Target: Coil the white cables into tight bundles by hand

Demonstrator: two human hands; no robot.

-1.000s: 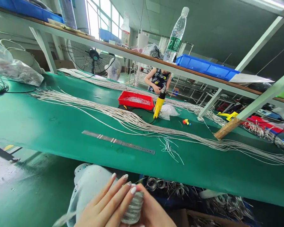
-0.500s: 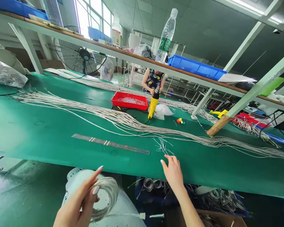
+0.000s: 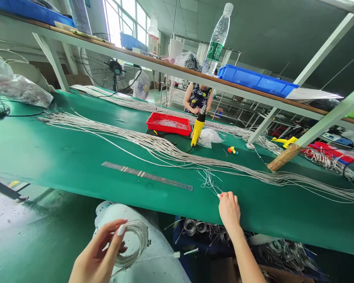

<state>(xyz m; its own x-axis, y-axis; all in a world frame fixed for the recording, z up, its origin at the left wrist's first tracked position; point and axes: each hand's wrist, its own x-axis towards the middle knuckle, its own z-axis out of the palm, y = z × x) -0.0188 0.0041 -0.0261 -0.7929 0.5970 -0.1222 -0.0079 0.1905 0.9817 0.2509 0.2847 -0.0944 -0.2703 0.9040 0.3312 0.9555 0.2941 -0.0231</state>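
Left hand (image 3: 96, 253), fingers (image 3: 120, 230) curled around coil of silver wire (image 3: 132, 245). Right hand (image 3: 229, 210) at edge of green counter (image 3: 76, 149), fingers (image 3: 222, 196) pinched on loose white wire strands (image 3: 208, 181). Steel ruler (image 3: 147, 176) just beyond; red tray (image 3: 168, 124), yellow heat gun (image 3: 198, 129) farther.

One left hand (image 3: 97, 251), one right hand (image 3: 229, 210) — one wire coil (image 3: 142, 235), one steel ruler (image 3: 147, 176).
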